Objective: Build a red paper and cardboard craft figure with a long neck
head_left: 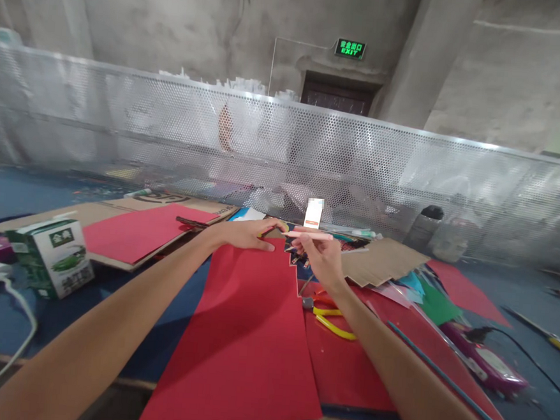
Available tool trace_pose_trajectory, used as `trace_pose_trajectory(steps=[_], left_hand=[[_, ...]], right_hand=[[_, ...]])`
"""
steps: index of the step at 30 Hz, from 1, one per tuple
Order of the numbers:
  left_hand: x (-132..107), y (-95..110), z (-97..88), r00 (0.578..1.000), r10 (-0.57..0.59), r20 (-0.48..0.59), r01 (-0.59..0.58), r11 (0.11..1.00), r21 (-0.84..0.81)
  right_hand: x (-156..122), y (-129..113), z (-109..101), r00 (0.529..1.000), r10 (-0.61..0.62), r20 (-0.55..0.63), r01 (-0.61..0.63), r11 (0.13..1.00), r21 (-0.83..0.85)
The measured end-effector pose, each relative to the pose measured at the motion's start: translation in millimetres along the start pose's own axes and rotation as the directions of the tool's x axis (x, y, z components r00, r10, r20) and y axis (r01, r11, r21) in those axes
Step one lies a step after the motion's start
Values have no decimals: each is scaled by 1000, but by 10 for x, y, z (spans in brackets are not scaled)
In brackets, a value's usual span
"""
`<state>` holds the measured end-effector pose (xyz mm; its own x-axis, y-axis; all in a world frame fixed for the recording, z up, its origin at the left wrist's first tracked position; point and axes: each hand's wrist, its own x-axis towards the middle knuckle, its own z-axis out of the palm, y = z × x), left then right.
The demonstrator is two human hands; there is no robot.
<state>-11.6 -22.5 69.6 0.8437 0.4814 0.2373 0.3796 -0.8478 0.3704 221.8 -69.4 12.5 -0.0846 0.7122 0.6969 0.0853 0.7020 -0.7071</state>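
A large sheet of red paper [253,323] lies in front of me, its lower end reaching past the table's front edge. Its upper right edge runs in small steps. My left hand [247,233] is at the far end of the sheet, thumb lying on the paper and fingers bent around its top edge. Something small and yellowish shows by those fingertips; I cannot make out what it is. In my right hand [322,258] is a pale pink pen [311,235], held nearly level, its tip pointing left toward the left fingertips.
Yellow-handled pliers [332,322] lie right of the sheet on a red folder [345,374]. Stepped cardboard [384,261] is farther right. A lit phone [313,213] stands behind my hands. At left are a milk carton [54,255] and red paper on cardboard [137,232]. A perforated metal screen [266,138] closes off the back.
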Motion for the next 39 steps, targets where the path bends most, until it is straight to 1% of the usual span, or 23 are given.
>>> trace_pose_trajectory(steps=[2,4,7,11,15,21,28,33,39], left_hand=[[1,-16,8,1000,5,-8,-5,1000,4],[4,-33,18,1000,9,-13,-9,1000,-2],[14,-51,30,1000,22,-18,-23,1000,-19],[27,-69,37,1000,28,-7,-28,999,-26],[28,-94,41,1000,3,1,-3,1000,-20],[22,-78,42,999,36,-2,-36,999,-1],[11,-33,33,1000,2,6,-2,1000,12],[11,-56,38,1000,30,-3,-30,999,19],[6,-36,36,1000,26,-1,-26,1000,18]], right_hand=[[-20,-6,47,997,-22,75,25,999,-43],[-37,-22,82,988,-61,140,77,990,-114],[-53,-43,114,972,-125,198,169,959,-228],[-58,-48,142,955,-145,260,215,939,-267],[-57,-39,162,955,-141,260,212,939,-270],[-57,4,166,952,-156,264,226,937,-265],[-59,7,171,949,-155,276,226,942,-249],[-65,-17,172,949,-143,281,218,942,-254],[-62,-1,171,949,-142,282,218,941,-260]])
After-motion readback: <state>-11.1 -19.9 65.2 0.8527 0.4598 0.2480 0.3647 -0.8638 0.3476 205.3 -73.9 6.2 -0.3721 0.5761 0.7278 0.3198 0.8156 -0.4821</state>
